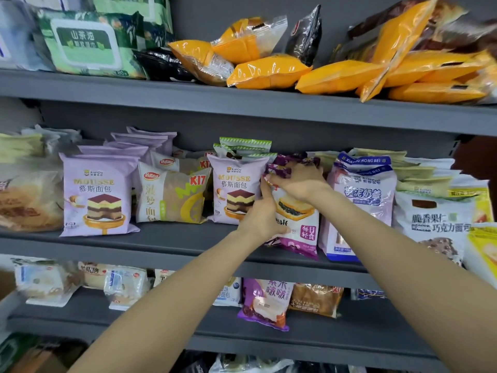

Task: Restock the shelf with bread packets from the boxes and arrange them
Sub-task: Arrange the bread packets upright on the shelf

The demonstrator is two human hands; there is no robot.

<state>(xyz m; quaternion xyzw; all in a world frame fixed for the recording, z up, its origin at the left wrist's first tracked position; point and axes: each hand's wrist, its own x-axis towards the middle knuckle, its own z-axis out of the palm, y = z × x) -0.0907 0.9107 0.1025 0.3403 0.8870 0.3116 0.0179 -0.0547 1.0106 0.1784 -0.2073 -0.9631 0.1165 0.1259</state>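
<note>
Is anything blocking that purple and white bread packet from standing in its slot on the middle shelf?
Nothing visible does. Both hands, left and right, already grip the purple and white packet, which stands between the Mousse packet and the blue-topped packet.

1. Both hands hold one purple-and-white bread packet (295, 224) standing upright on the middle shelf (166, 246).
2. The right hand (298, 181) grips the packet's crumpled top edge; the left hand (262, 215) holds its left side lower down, fingers (265, 188) curled onto it.
3. The packet stands between a lilac mousse packet (236, 187) on its left and a blue-and-white packet (360, 200) on its right, touching both.
4. Orange packets (269, 72) lie heaped on the top shelf (188, 95).
5. More bread packets lie on the lower shelf (188, 319).
</note>
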